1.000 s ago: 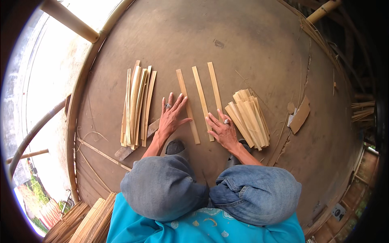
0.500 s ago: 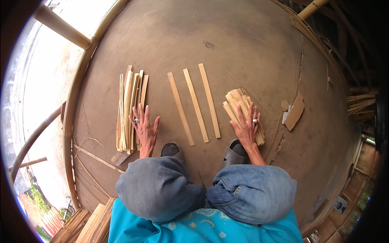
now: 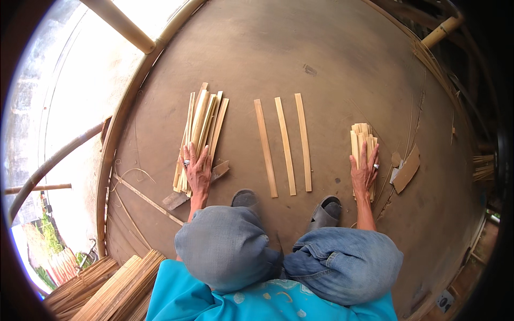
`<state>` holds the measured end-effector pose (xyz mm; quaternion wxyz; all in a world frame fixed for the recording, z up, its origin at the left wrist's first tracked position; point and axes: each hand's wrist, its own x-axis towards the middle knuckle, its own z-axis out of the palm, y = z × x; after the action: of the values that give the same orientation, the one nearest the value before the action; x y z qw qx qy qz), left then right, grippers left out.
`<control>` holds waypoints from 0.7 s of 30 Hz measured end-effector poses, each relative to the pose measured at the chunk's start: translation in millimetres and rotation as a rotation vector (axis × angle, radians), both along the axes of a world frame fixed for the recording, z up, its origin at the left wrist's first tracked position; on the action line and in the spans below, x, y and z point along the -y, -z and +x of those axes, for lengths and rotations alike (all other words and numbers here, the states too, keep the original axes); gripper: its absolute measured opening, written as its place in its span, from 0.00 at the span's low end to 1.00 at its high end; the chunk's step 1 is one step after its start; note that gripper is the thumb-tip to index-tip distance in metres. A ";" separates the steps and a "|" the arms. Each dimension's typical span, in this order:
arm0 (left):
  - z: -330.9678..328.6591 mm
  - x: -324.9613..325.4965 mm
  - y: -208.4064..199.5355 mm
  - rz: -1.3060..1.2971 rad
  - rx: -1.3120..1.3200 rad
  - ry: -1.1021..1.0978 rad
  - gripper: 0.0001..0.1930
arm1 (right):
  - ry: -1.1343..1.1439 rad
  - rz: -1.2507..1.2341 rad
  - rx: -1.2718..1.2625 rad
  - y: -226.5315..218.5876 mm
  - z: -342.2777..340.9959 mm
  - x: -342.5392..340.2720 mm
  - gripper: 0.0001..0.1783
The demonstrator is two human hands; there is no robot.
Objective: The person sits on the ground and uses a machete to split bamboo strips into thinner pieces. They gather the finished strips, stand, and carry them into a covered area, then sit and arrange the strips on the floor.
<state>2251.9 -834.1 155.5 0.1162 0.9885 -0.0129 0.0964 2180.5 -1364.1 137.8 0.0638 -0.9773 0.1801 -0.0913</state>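
My left hand point(image 3: 198, 170) rests with outstretched fingers on the lower part of a loose bundle of thin bamboo strips point(image 3: 202, 115). Under that bundle's near end a short flat brown piece point(image 3: 220, 170) pokes out. On the other side, my right hand point(image 3: 364, 170) lies flat over a shorter stack of strips point(image 3: 362, 131), fingers pointing away from me. Both hands wear a ring. Between them, three single strips, a left one point(image 3: 266, 148), a middle one point(image 3: 285, 145) and a right one point(image 3: 303, 142), lie apart and roughly parallel on the brown floor point(image 3: 257, 53).
My sandalled feet point(image 3: 325, 212) are just nearer than the three strips. Torn cardboard point(image 3: 407, 169) lies right of the stack by a floor crack. Long strip bundles point(image 3: 115, 289) stand at the lower left. A bamboo rail point(image 3: 120, 123) edges the floor; thin scraps point(image 3: 147, 198) lie beside it.
The view has shifted and turned. My right hand and its stack sit farther from the three strips, the stack straighter. My left hand has come down over its bundle; more of the flat brown piece shows.
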 end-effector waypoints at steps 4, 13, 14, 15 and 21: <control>1.2 8.2 -11.3 0.009 0.070 -0.032 0.18 | 0.009 -0.063 0.029 -19.6 -1.5 -12.5 0.42; -1.3 -6.1 -11.6 -0.027 0.105 -0.210 0.09 | -0.121 0.250 0.158 -33.0 25.9 -68.7 0.32; 0.2 -5.8 -14.6 -0.055 0.094 -0.220 0.08 | -0.125 0.271 0.153 -35.5 28.8 -72.6 0.31; 1.4 -5.6 -17.9 -0.083 0.084 -0.230 0.08 | -0.136 0.298 0.160 -39.5 30.3 -75.7 0.29; 5.8 0.3 -42.3 -0.367 0.035 -0.300 0.09 | -0.109 0.442 0.097 -54.2 33.6 -96.0 0.27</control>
<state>2257.8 -834.4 197.8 0.2780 0.9398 0.1501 0.1302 2214.0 -1268.1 192.0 0.2898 -0.9423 0.1393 -0.0929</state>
